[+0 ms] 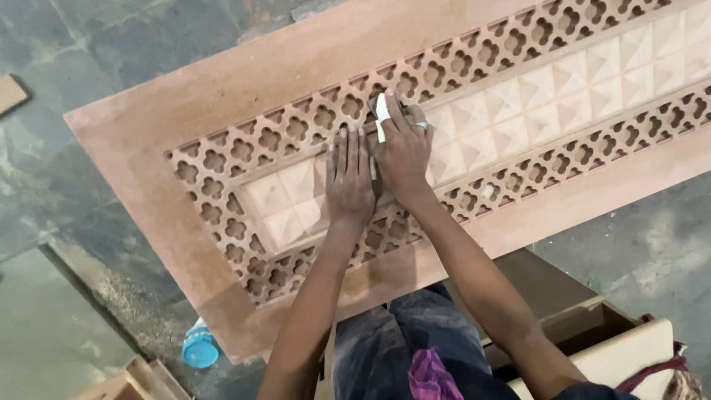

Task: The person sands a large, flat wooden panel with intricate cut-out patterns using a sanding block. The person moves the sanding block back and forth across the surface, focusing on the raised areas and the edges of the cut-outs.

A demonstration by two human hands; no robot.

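A large carved wooden panel (222,81) lies across the view, with a cut-out lattice border and a middle strip of raised pyramid squares. My left hand (349,181) lies flat on the pyramid squares, fingers together and pointing away from me. Beside it, touching, my right hand (404,152) presses a folded piece of white sandpaper (381,111) against the panel near the lattice. A ring shows on one finger of that hand.
A blue cup-like container (200,347) lies on the grey stone floor (89,44) below the panel's near-left corner. Wooden box pieces (607,341) stand at the lower right, and a wood scrap (9,92) at the far left. My knees (415,333) are under the panel's near edge.
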